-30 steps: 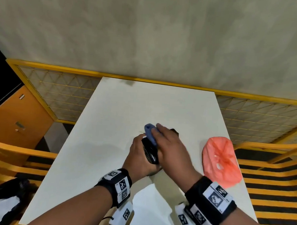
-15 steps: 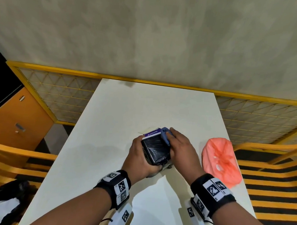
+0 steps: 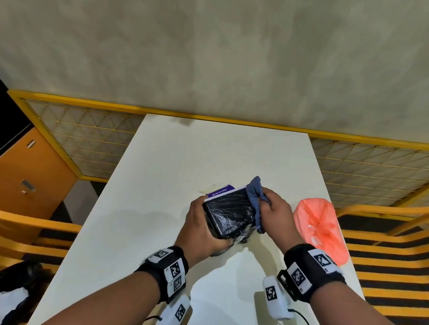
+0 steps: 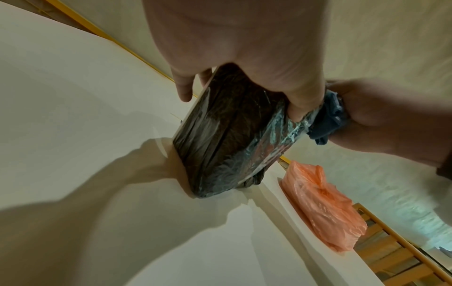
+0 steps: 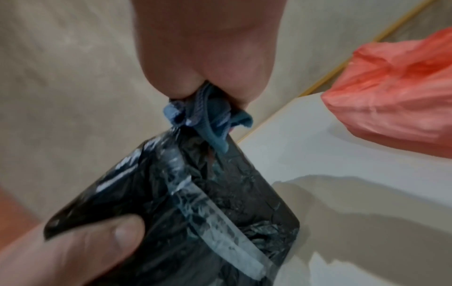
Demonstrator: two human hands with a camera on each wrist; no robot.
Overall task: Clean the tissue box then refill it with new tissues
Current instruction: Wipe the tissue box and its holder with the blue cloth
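- The tissue box (image 3: 227, 215), wrapped in crinkled black plastic, sits just below the middle of the head view, tilted, with its lower corner touching the white surface (image 3: 158, 184).
- The left hand (image 3: 200, 231) grips the box from the left, fingers curled round its lower edge; in the left wrist view the thumb presses its glossy side.
- The right hand (image 3: 276, 213) holds a bunched blue cloth (image 3: 255, 197), fingers closed on it, against the box's right edge.
- In the right wrist view the cloth (image 5: 203, 114) is pinched between fingertips just above the box's upper corner.
- A purple-and-white label shows at the box's far end.
- An orange plastic bag (image 3: 321, 231) lies on the surface at right centre, near the right hand but apart from it.
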